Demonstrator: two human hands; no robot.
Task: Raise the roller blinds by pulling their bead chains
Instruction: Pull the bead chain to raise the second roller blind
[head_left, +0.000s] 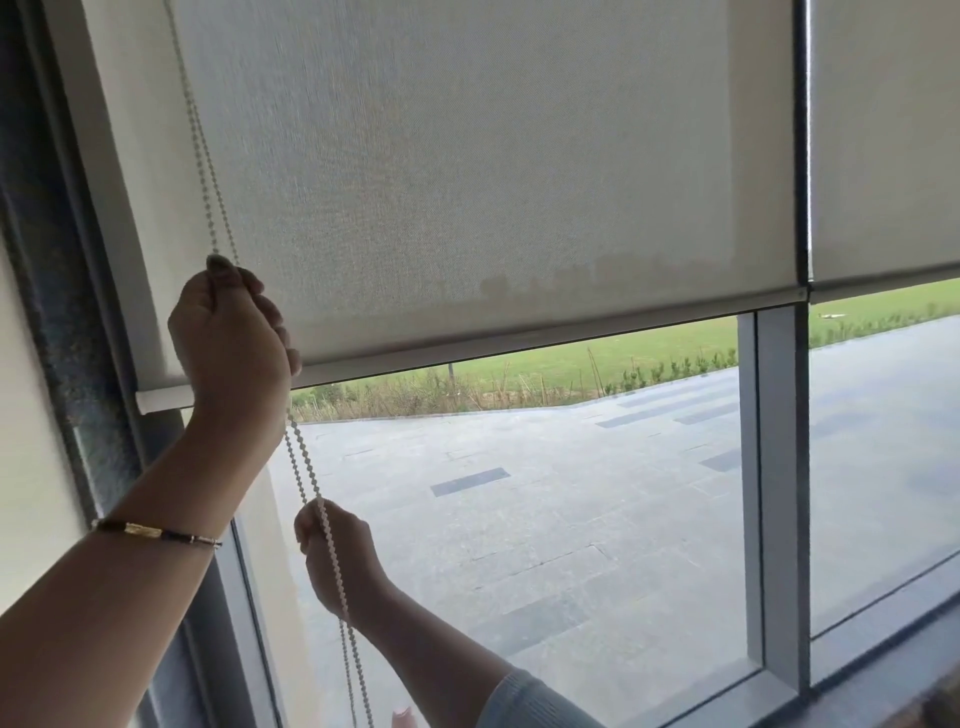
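Down low, the right hand (340, 556) has its fingers curled round the bead chain (306, 467). Higher up on the left, the left hand (231, 338) pinches it too. Behind, the roller blind (467, 182) is partway up the window, a second blind (883, 145) to its right.

Pale grey woven roller blind (467, 182), white bead chain (301, 467), gold-and-black bracelet (156, 532), grey window frame (779, 467).
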